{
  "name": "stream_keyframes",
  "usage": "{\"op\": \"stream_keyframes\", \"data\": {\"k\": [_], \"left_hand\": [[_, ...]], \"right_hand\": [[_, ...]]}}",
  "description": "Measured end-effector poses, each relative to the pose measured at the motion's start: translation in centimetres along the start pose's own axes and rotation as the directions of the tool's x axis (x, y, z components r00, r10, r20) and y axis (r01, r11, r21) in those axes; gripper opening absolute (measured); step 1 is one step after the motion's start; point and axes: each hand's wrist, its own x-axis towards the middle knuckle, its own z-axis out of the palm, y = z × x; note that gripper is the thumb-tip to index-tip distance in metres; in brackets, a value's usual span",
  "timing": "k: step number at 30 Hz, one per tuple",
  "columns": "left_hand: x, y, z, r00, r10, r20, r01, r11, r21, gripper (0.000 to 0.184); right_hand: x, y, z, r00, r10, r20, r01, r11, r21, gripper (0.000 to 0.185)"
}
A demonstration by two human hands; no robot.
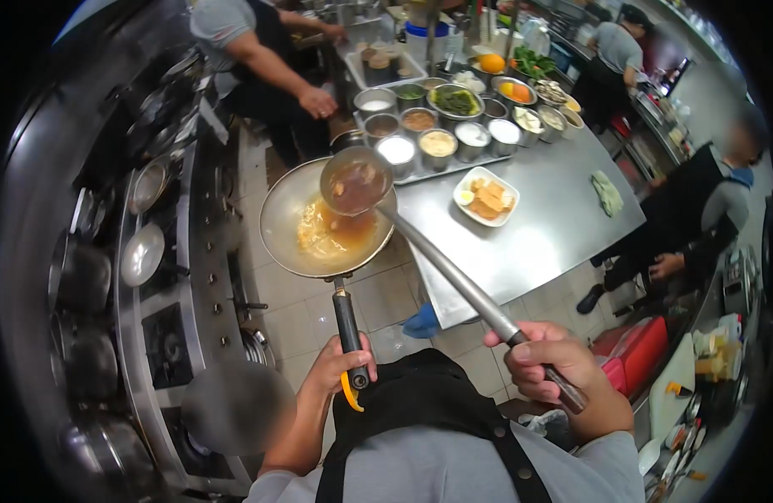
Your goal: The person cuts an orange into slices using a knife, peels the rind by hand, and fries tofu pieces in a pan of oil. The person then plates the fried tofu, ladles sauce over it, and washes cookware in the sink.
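Note:
My left hand (pixel 343 362) is closed around the black handle of a wok (pixel 277 226), which I hold out in front of me. Brown broth and pale bits lie in the bottom of the wok. Across from it, my right hand (pixel 554 362) grips the dark end of a long-handled ladle (pixel 453 272). The ladle's bowl is over the wok's upper right part and contains brown liquid with some solid pieces. Part of the wok's rim is hidden behind that bowl. To the right, a white square bowl (pixel 487 198) with orange-brown food and a halved egg stands on the steel table.
The steel table (pixel 562 226) carries several metal tubs of ingredients (pixel 437 144) and a green cloth (pixel 606 194). A stove (pixel 185 335) with pans runs along my left. One person (pixel 269 75) stands beyond the wok; other people (pixel 697 193) are at the right.

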Motion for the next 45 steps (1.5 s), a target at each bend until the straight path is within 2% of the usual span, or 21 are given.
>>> {"op": "stream_keyframes", "data": {"k": [6,11,15,18,20,24,30,33,35,39,41,42,44,45], "left_hand": [[3.1,1.2,0.2,0.992,-0.094,0.081,0.092,0.995,0.033,0.024],[3.7,2.0,-1.2,0.986,-0.142,0.089,0.135,0.988,0.075,0.025],[3.4,3.0,-2.3,0.983,-0.164,0.083,0.155,0.983,0.099,0.026],[3.0,3.5,-3.1,0.982,-0.172,0.076,0.162,0.979,0.128,0.025],[2.9,4.0,-3.4,0.983,-0.175,0.059,0.166,0.977,0.133,0.024],[2.3,4.2,-4.1,0.984,-0.169,0.054,0.161,0.979,0.128,0.021],[1.9,4.6,-4.3,0.981,-0.188,0.041,0.181,0.974,0.138,0.022],[1.9,4.5,-4.4,0.982,-0.187,0.04,0.18,0.974,0.136,0.024],[1.9,4.5,-4.2,0.981,-0.188,0.052,0.18,0.975,0.131,0.024],[2.0,4.4,-4.1,0.979,-0.191,0.073,0.18,0.975,0.133,0.026],[2.1,4.3,-4.1,0.978,-0.191,0.088,0.178,0.975,0.134,0.026],[2.1,4.3,-4.2,0.976,-0.191,0.102,0.176,0.974,0.14,0.026],[2.2,4.4,-4.2,0.976,-0.19,0.106,0.174,0.975,0.141,0.025],[2.2,4.4,-4.1,0.975,-0.191,0.111,0.174,0.974,0.144,0.025]], "right_hand": [[-2.9,-0.1,-3.1,0.956,-0.263,-0.132,0.279,0.953,0.121,0.033],[-1.6,0.8,-6.2,0.885,-0.385,-0.26,0.401,0.916,0.008,0.028],[0.1,1.5,-8.1,0.842,-0.421,-0.338,0.443,0.896,-0.013,0.026],[1.1,2.2,-8.9,0.796,-0.447,-0.408,0.45,0.888,-0.096,0.023],[1.3,2.1,-8.7,0.748,-0.485,-0.453,0.434,0.874,-0.219,0.022],[2.2,3.4,-9.5,0.721,-0.505,-0.474,0.425,0.863,-0.273,0.022],[2.6,4.4,-9.3,0.651,-0.537,-0.536,0.318,0.834,-0.45,0.026],[3.1,5.1,-9.1,0.603,-0.584,-0.543,0.259,0.787,-0.559,0.021],[3.3,5.4,-8.9,0.568,-0.615,-0.547,0.156,0.732,-0.663,0.013],[4.0,6.5,-9.5,0.549,-0.629,-0.55,0.074,0.693,-0.717,0.013],[4.2,7.3,-10.2,0.466,-0.785,-0.408,-0.088,0.418,-0.904,0.019],[4.2,7.5,-10.0,0.468,-0.785,-0.407,-0.091,0.415,-0.905,0.019],[4.5,7.8,-8.7,0.381,-0.866,-0.324,-0.24,0.246,-0.939,0.025],[4.6,8.1,-8.7,0.385,-0.865,-0.323,-0.241,0.243,-0.94,0.025]]}}
